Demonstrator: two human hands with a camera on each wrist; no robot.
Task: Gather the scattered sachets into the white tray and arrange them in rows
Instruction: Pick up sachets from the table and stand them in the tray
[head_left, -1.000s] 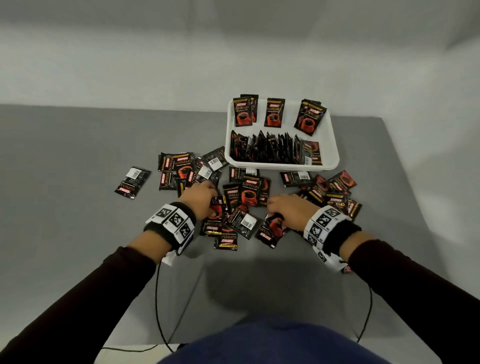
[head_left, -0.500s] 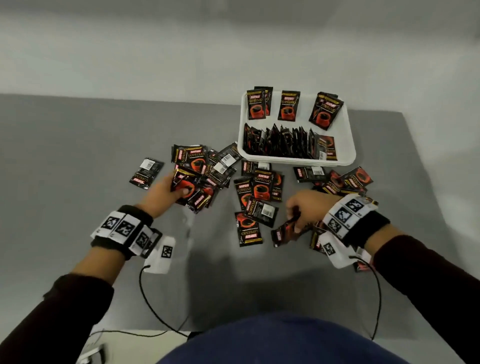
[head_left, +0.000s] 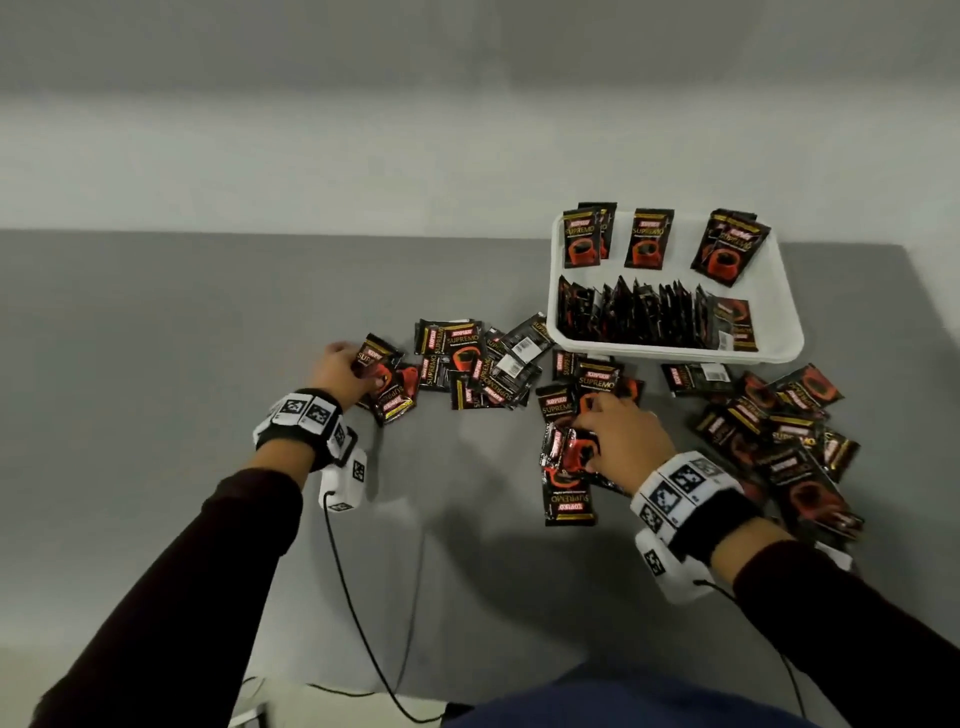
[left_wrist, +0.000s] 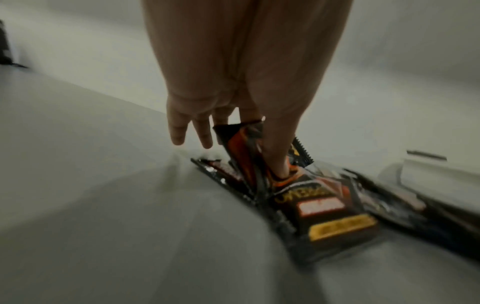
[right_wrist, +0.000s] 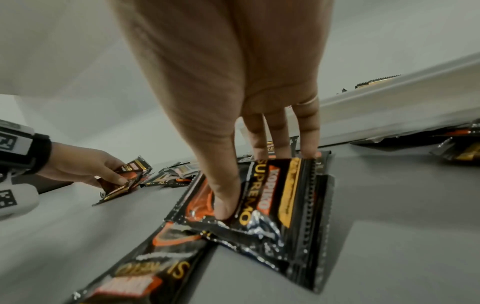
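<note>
Left hand (head_left: 340, 376) pinching a couple of sachets (head_left: 382, 371) mid-left of frame, thumb on top. Right hand (head_left: 621, 439) gripping another sachet (right_wrist: 262, 207) lower center, thumb pressed down, fingers curled over its far edge. White tray (head_left: 779, 332) upper right, partly filled.

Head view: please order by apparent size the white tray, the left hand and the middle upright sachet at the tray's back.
1. white tray, clearly largest.
2. left hand and middle upright sachet: they look alike, and the hand is nearer the camera, so no ranking.
</note>
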